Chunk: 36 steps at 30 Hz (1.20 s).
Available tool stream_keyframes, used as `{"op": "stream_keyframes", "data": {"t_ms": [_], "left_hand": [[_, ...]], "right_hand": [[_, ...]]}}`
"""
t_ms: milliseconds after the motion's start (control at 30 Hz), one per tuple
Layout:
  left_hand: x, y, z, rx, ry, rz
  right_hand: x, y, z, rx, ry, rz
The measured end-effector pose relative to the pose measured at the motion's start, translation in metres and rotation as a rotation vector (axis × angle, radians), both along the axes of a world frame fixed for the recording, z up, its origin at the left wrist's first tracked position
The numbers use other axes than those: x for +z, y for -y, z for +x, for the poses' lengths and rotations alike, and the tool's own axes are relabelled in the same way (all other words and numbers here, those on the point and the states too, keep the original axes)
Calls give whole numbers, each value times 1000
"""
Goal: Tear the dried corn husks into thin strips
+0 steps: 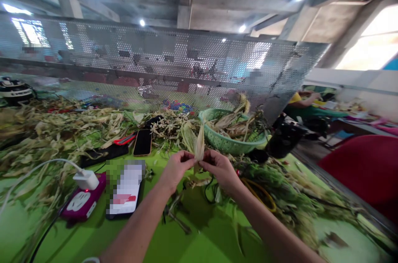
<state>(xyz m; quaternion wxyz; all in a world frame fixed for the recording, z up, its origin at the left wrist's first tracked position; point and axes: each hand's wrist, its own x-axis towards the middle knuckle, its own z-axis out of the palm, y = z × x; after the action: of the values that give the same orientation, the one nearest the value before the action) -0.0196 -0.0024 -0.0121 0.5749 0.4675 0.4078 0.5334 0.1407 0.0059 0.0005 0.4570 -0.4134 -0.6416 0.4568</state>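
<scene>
A pale corn husk stands upright between my two hands, its tips fanned upward. My left hand pinches it near the base from the left, thumb and forefinger together. From the right, my right hand pinches the same base, its fingertips almost touching the left ones. Just behind it sits a green plastic basket with dried husks and stalks in it. Below my hands, loose husk scraps lie on the green tabletop.
Dried husks heap across the left and back. A lit phone, a dark phone, a red cutter and a purple power strip lie left. Green plant stems and a red chair are right. A perforated metal screen stands behind.
</scene>
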Motion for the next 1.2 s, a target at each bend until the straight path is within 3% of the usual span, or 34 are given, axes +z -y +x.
{"op": "stream_keyframes", "data": {"t_ms": [267,467,667,867,1067,1200], "left_hand": [[0,-2,0,75,-84,95],[5,0,0,50,-179,173],[-1,-2,1,-63,-71,113],[-1,-1,1,-24,-36,99],[-2,-1,2,-109,70,7],[-2,0,2,-140,31,21]], "right_hand": [[-6,0,-1,-16,28,18],[-3,2,-2,-24,9,3],[-1,0,1,-13,30,-10],[0,3,0,-27,47,-2],[-4,0,3,-30,62,79],[-8,-3,5,-38,76,101]]}}
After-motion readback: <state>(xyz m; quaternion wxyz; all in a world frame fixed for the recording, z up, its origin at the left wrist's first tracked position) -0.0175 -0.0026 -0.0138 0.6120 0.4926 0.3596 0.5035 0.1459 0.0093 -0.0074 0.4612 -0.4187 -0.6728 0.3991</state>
